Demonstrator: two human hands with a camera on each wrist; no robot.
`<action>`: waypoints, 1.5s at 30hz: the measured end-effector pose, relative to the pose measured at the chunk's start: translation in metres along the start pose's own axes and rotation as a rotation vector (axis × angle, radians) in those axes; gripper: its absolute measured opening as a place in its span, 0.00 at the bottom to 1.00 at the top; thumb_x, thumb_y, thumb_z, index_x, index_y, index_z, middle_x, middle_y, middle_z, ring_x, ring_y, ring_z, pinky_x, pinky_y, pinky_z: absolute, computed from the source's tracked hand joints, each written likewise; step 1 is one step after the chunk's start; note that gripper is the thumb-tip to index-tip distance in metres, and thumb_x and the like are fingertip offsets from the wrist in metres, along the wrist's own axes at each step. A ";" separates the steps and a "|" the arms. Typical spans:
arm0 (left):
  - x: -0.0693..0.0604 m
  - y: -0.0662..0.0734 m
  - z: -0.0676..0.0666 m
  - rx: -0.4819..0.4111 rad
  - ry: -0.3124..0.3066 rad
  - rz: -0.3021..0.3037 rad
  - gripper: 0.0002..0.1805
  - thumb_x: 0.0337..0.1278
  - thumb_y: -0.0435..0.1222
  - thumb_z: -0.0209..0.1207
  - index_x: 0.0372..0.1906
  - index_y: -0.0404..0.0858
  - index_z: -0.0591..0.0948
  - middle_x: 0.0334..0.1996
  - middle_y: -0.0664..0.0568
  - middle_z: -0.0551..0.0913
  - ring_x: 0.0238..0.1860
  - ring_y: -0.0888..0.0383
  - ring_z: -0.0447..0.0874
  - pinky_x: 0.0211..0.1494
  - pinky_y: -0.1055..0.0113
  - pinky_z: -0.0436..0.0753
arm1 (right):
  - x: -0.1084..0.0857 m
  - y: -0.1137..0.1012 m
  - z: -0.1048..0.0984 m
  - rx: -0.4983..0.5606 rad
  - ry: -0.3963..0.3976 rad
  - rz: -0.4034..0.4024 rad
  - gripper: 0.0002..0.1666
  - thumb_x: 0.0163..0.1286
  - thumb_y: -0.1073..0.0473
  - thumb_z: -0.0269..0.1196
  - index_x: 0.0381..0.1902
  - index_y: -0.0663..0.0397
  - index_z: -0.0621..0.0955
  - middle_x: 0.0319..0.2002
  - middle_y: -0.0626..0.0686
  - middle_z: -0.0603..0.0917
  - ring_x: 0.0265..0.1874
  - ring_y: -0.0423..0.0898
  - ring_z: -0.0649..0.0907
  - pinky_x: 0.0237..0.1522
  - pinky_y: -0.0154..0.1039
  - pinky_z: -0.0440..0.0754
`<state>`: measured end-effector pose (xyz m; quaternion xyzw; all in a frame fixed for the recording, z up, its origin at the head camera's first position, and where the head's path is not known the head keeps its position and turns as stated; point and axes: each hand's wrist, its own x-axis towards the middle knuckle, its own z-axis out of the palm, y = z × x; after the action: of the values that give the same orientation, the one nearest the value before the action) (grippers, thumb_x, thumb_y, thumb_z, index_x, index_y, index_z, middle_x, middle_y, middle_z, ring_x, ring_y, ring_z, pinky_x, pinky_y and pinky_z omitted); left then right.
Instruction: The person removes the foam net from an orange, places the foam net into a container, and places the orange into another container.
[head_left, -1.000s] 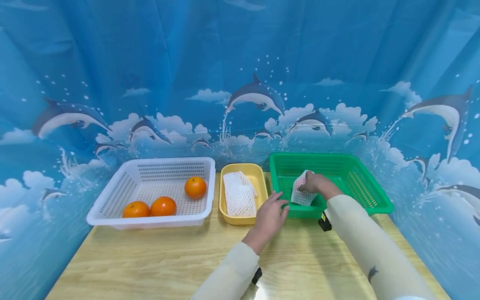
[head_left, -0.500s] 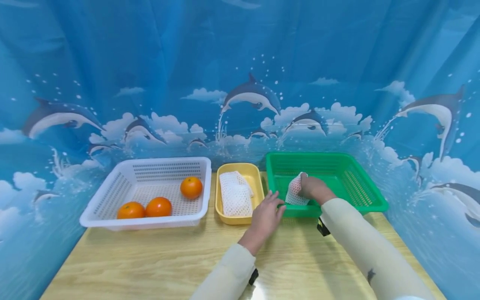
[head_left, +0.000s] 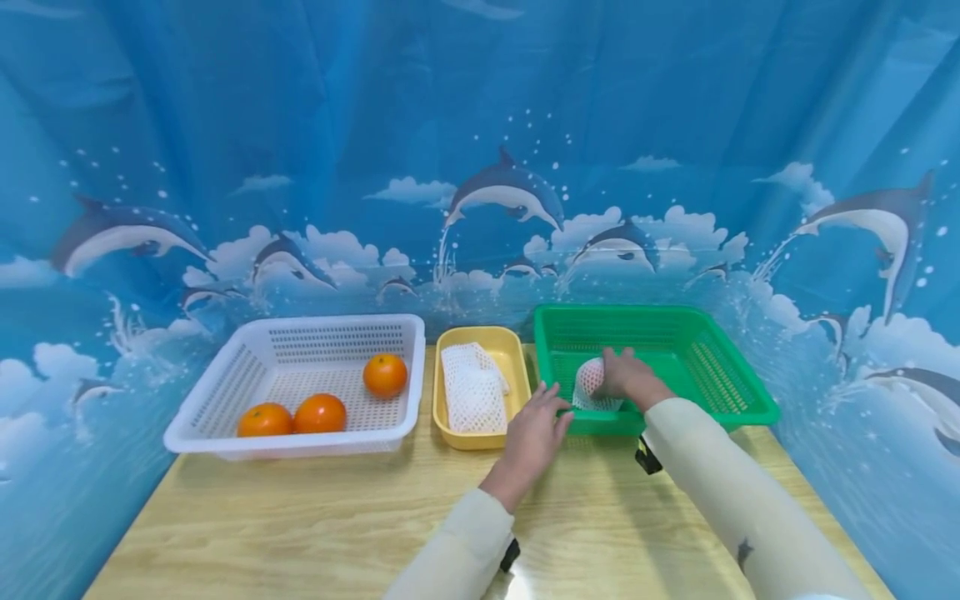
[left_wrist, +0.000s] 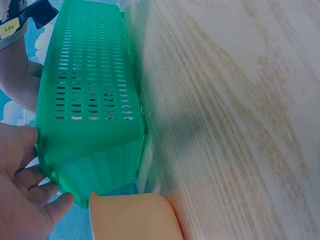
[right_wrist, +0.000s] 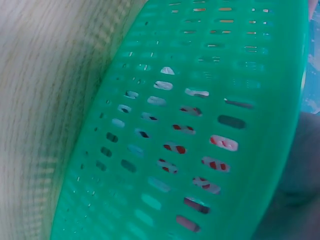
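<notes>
A red round fruit in a white foam net [head_left: 589, 379] sits in the front left part of the green basket [head_left: 720, 367]. My right hand [head_left: 628, 377] reaches into the basket, its bent fingers against the fruit's right side; the thumb is hidden. In the right wrist view, red and white patches of the netted fruit [right_wrist: 216, 164] show through the basket's slots. My left hand [head_left: 534, 433] has its fingers spread and loosely straight at the basket's front left corner. In the left wrist view, the left fingers [left_wrist: 42, 192] touch or nearly touch the rim.
A small yellow tray [head_left: 516, 367] with white foam nets [head_left: 476, 392] stands left of the green basket. Farther left is a white basket [head_left: 292, 333] holding three orange fruits [head_left: 320, 413]. All stand on a wooden table [head_left: 315, 508] before a dolphin-print curtain [head_left: 480, 100].
The netted fruit sits lower and shows rounder, with its net no longer standing up by my right fingers. My right fingers have shifted to its right side. My left hand stays at the corner.
</notes>
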<state>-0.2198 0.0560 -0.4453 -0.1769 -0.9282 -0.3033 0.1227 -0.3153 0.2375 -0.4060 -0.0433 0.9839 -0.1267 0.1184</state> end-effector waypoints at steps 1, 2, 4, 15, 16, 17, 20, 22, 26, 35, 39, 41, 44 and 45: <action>0.000 0.000 0.000 0.000 0.001 0.000 0.12 0.67 0.43 0.57 0.49 0.43 0.84 0.66 0.49 0.73 0.70 0.52 0.64 0.66 0.55 0.72 | 0.000 0.000 0.000 0.006 0.001 0.005 0.58 0.53 0.53 0.74 0.71 0.69 0.55 0.57 0.79 0.63 0.50 0.73 0.74 0.49 0.67 0.78; 0.000 0.000 0.000 0.004 0.001 -0.001 0.12 0.67 0.43 0.57 0.49 0.44 0.84 0.66 0.49 0.73 0.70 0.52 0.64 0.66 0.55 0.72 | -0.001 0.000 0.001 0.014 0.002 0.003 0.58 0.52 0.54 0.75 0.70 0.69 0.54 0.57 0.79 0.63 0.50 0.74 0.74 0.49 0.67 0.78; -0.001 0.000 0.000 0.012 -0.001 -0.004 0.12 0.67 0.43 0.57 0.49 0.44 0.84 0.66 0.49 0.73 0.70 0.52 0.64 0.66 0.56 0.72 | -0.002 -0.001 0.001 0.025 -0.007 0.005 0.58 0.53 0.54 0.74 0.71 0.69 0.53 0.60 0.80 0.61 0.52 0.75 0.73 0.50 0.68 0.76; -0.004 0.004 0.001 0.023 -0.004 0.007 0.11 0.65 0.43 0.60 0.47 0.44 0.85 0.65 0.50 0.73 0.69 0.52 0.66 0.64 0.56 0.74 | -0.002 0.000 0.009 0.085 -0.089 -0.007 0.63 0.56 0.56 0.73 0.74 0.62 0.44 0.63 0.80 0.61 0.56 0.75 0.71 0.56 0.68 0.72; -0.004 0.004 0.001 0.025 -0.005 0.003 0.11 0.65 0.43 0.60 0.47 0.45 0.85 0.65 0.50 0.73 0.69 0.52 0.66 0.64 0.57 0.74 | -0.002 0.000 0.010 0.079 -0.090 -0.012 0.63 0.56 0.56 0.73 0.74 0.61 0.43 0.64 0.80 0.59 0.57 0.75 0.69 0.56 0.69 0.71; -0.004 0.004 0.000 0.025 -0.005 0.001 0.11 0.65 0.43 0.60 0.47 0.45 0.85 0.65 0.50 0.73 0.69 0.52 0.66 0.64 0.57 0.74 | -0.002 0.001 0.010 0.076 -0.089 -0.016 0.63 0.56 0.55 0.73 0.75 0.59 0.43 0.66 0.80 0.57 0.59 0.76 0.68 0.57 0.70 0.69; -0.005 0.004 -0.001 0.019 -0.004 -0.008 0.11 0.65 0.43 0.59 0.47 0.44 0.84 0.65 0.50 0.73 0.69 0.52 0.66 0.64 0.57 0.74 | -0.002 0.002 0.011 0.071 -0.075 -0.025 0.61 0.58 0.54 0.72 0.76 0.58 0.45 0.67 0.79 0.55 0.59 0.77 0.67 0.56 0.72 0.69; -0.005 0.004 -0.001 0.013 -0.003 -0.010 0.11 0.65 0.43 0.59 0.47 0.44 0.84 0.65 0.50 0.74 0.69 0.52 0.66 0.64 0.57 0.74 | -0.002 0.003 0.012 0.070 -0.065 -0.027 0.59 0.58 0.53 0.71 0.76 0.57 0.47 0.66 0.79 0.56 0.58 0.76 0.68 0.54 0.71 0.71; -0.005 0.004 -0.001 0.009 0.000 -0.013 0.12 0.66 0.44 0.58 0.47 0.44 0.84 0.64 0.49 0.74 0.69 0.52 0.66 0.64 0.57 0.75 | -0.003 0.001 0.012 0.071 -0.045 -0.033 0.55 0.59 0.53 0.69 0.75 0.55 0.51 0.64 0.78 0.60 0.54 0.73 0.72 0.50 0.68 0.76; -0.005 0.002 0.001 0.021 0.027 0.000 0.11 0.64 0.44 0.60 0.46 0.45 0.85 0.64 0.50 0.75 0.68 0.52 0.68 0.63 0.57 0.76 | -0.006 0.002 0.010 0.068 0.001 -0.075 0.45 0.60 0.50 0.68 0.70 0.60 0.61 0.55 0.74 0.68 0.47 0.68 0.76 0.43 0.63 0.80; -0.006 0.001 0.001 0.038 0.041 0.013 0.11 0.63 0.44 0.60 0.45 0.45 0.85 0.63 0.50 0.76 0.67 0.52 0.70 0.63 0.57 0.76 | -0.005 0.005 0.012 0.096 0.027 -0.085 0.45 0.60 0.50 0.68 0.69 0.61 0.62 0.54 0.73 0.69 0.47 0.68 0.76 0.43 0.63 0.80; -0.006 0.001 0.001 0.046 0.053 0.024 0.11 0.63 0.45 0.61 0.45 0.46 0.85 0.62 0.50 0.76 0.66 0.52 0.70 0.63 0.57 0.76 | -0.005 0.007 0.013 0.111 0.048 -0.087 0.46 0.60 0.50 0.68 0.69 0.62 0.61 0.55 0.74 0.69 0.48 0.68 0.76 0.44 0.63 0.80; -0.006 0.002 0.001 0.052 0.072 0.042 0.10 0.63 0.45 0.61 0.44 0.46 0.85 0.61 0.50 0.77 0.65 0.51 0.71 0.62 0.58 0.77 | -0.005 0.010 0.014 0.126 0.081 -0.095 0.48 0.59 0.50 0.69 0.69 0.63 0.60 0.55 0.74 0.69 0.48 0.69 0.76 0.45 0.65 0.79; -0.006 0.002 0.002 0.056 0.076 0.045 0.10 0.62 0.45 0.61 0.44 0.46 0.85 0.61 0.50 0.77 0.65 0.51 0.71 0.61 0.58 0.77 | -0.004 0.011 0.014 0.130 0.089 -0.096 0.48 0.59 0.50 0.69 0.69 0.63 0.60 0.55 0.74 0.69 0.49 0.69 0.76 0.45 0.65 0.79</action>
<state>-0.2135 0.0573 -0.4472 -0.1827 -0.9268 -0.2808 0.1697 -0.3083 0.2457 -0.4213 -0.0771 0.9746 -0.1978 0.0711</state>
